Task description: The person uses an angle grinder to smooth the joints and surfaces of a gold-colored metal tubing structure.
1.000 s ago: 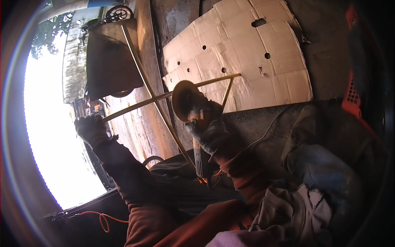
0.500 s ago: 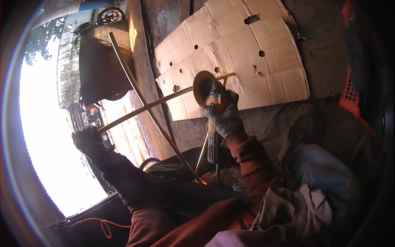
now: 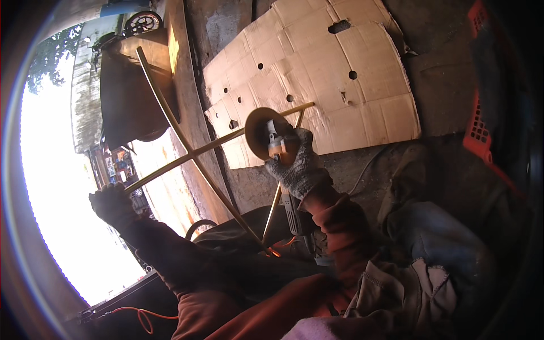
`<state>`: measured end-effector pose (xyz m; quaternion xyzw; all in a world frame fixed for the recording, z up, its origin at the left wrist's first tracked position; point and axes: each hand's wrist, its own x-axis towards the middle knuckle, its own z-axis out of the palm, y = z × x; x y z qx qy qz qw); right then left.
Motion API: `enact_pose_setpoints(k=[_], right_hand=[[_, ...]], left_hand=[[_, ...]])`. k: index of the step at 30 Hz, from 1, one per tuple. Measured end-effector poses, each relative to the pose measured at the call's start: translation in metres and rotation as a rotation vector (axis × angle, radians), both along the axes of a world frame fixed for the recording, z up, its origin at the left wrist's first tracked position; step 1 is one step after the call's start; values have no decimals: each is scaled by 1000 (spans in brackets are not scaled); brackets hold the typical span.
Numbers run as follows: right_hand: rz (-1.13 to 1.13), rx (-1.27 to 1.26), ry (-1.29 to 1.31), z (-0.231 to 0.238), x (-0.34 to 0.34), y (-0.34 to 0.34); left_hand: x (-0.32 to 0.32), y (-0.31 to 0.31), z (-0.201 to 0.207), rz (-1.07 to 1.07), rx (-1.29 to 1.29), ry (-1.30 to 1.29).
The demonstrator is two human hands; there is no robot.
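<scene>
A frame of crossed gold-coloured metal tubes (image 3: 211, 182) spans the middle of the view. My left hand (image 3: 113, 205), in a glove, is closed around the left end of one tube. In a grey knitted glove, my right hand (image 3: 298, 170) grips an angle grinder (image 3: 283, 148) with an orange and black body. Its round disc (image 3: 258, 134) lies over the same tube, right of the crossing; whether disc and tube touch I cannot tell. The grinder's dark rear end points down toward my right sleeve. A second tube slants down behind the grinder to meet the lower end of the frame.
Behind the frame lies a large cardboard sheet (image 3: 374, 107) with several holes. A red plastic crate (image 3: 480, 133) stands at the right. An orange cord (image 3: 141, 317) curls at the lower left. Far left, a wheel (image 3: 143, 22) shows beside a dark panel (image 3: 136, 93).
The grinder has shifted left and slightly down along the tube, its disc now turned more face-on. The view has moved slightly, so the frame and my left hand appear further left.
</scene>
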<state>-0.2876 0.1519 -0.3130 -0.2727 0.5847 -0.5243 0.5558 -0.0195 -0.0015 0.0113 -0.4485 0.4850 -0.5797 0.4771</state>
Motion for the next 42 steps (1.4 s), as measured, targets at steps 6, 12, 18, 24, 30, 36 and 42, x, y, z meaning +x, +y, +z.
enact_pose_setpoints(k=[6, 12, 18, 24, 30, 36, 42], right_hand=[[62, 104, 28, -20, -17, -4], [11, 188, -56, -33, -30, -4], [-1, 105, -8, -36, -11, 2], [-12, 165, -33, -39, -19, -6], [-99, 187, -135, -83, -35, -3], [-93, 128, -43, -94, -29, 7], [42, 69, 151, -95, -9, 37]], left_hand=[[-19, -5, -3, 67, -43, -6], [-38, 5, 0, 101, -22, -35], [-47, 1, -4, 98, -25, -11], [-36, 1, 4, -20, -18, -6], [-15, -2, 3, -181, -85, 231], [59, -62, 12, -327, 20, 255], [4, -66, 9, -604, 83, 384]])
